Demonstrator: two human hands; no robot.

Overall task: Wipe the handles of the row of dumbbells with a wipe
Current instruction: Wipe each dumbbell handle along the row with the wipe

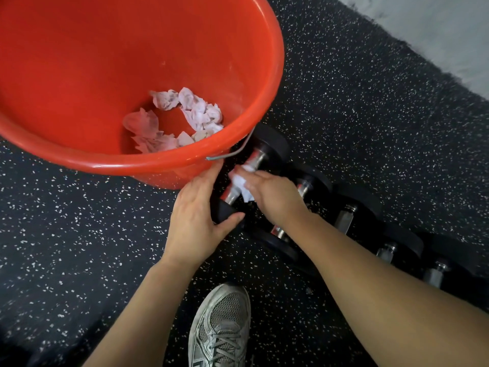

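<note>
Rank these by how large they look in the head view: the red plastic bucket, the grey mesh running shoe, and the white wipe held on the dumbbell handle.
1. Red plastic bucket, largest by far, though nearness to the camera exaggerates it.
2. Grey mesh running shoe, partly cut off by the frame.
3. White wipe, smallest, partly hidden under the right hand.

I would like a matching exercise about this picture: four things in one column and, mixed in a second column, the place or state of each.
Things:
1. bucket
2. wipe
3. left hand
4. shoe

Places or states:
A. grips the dumbbell's black end
B. bottom edge of the picture, on the floor
C. holds crumpled used wipes
D. pressed on the metal handle by the right hand

Pairs: 1-C, 2-D, 3-A, 4-B
</note>
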